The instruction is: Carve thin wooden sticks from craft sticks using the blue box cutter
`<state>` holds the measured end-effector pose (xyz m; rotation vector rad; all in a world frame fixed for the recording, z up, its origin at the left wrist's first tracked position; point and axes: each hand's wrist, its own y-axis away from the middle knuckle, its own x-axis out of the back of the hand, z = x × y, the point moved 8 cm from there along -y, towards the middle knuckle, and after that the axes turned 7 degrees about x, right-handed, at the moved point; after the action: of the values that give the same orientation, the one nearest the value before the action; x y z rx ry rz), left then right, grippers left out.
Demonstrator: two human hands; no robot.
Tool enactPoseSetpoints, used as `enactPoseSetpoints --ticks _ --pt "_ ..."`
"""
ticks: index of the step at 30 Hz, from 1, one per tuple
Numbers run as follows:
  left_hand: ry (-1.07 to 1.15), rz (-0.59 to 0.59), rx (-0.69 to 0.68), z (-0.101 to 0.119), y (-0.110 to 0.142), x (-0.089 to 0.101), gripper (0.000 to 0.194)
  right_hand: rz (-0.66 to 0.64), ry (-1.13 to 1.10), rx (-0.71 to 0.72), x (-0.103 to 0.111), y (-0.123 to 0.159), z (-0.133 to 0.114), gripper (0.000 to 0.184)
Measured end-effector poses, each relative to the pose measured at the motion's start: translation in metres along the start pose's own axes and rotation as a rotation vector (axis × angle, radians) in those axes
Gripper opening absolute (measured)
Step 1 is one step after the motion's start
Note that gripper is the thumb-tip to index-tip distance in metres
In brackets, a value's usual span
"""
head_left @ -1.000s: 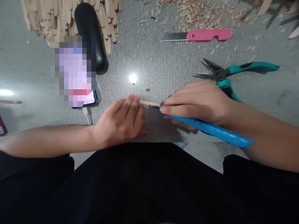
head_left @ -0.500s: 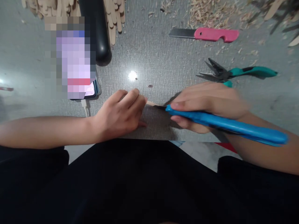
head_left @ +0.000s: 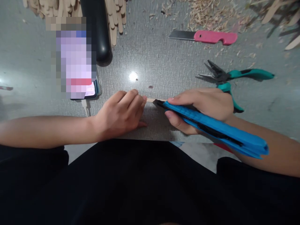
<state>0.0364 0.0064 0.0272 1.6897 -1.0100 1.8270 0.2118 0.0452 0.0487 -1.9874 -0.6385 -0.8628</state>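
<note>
Near the table's front edge, my left hand (head_left: 123, 112) is closed on one end of a narrow wooden craft stick (head_left: 150, 100). Most of the stick's left end is hidden under the fingers. My right hand (head_left: 199, 107) grips a blue utility knife (head_left: 217, 126), its handle slanting down to the right across my wrist. The dark blade tip lies against the stick, a little right of my left fingertips. Behind the right hand rest needle-nose pliers (head_left: 222, 76) with green handles, jaws apart; one handle passes close beside the hand.
A pink-handled knife (head_left: 215, 37) lies beyond the pliers, with wood shavings (head_left: 208, 14) behind it. At the far left are piled craft sticks (head_left: 114, 15), a black case (head_left: 102, 37) and a blurred-out phone (head_left: 76, 62) on a white cable (head_left: 86, 107). More sticks (head_left: 272, 11) lie far right.
My right hand has shifted slightly left and turned, and the knife's rear end has swung left and toward me. More of the stick shows. My left hand stays nearly still.
</note>
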Motion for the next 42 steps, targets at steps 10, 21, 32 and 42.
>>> enactPoseSetpoints --ticks 10,21,32,42 --pt "0.135 0.226 -0.103 0.001 0.0 0.008 0.055 -0.082 -0.018 -0.04 -0.006 0.0 0.007 0.011" --pt "0.426 -0.014 0.244 -0.038 -0.009 -0.018 0.056 0.01 -0.262 0.055 -0.011 0.002 0.011 0.021" --pt "0.444 -0.102 0.232 -0.037 -0.003 -0.032 0.079 -0.035 -0.269 0.008 -0.014 0.001 0.008 0.019" --pt "0.461 -0.118 0.245 -0.038 -0.004 -0.039 0.085 -0.038 -0.317 0.034 -0.021 -0.001 0.002 0.022"
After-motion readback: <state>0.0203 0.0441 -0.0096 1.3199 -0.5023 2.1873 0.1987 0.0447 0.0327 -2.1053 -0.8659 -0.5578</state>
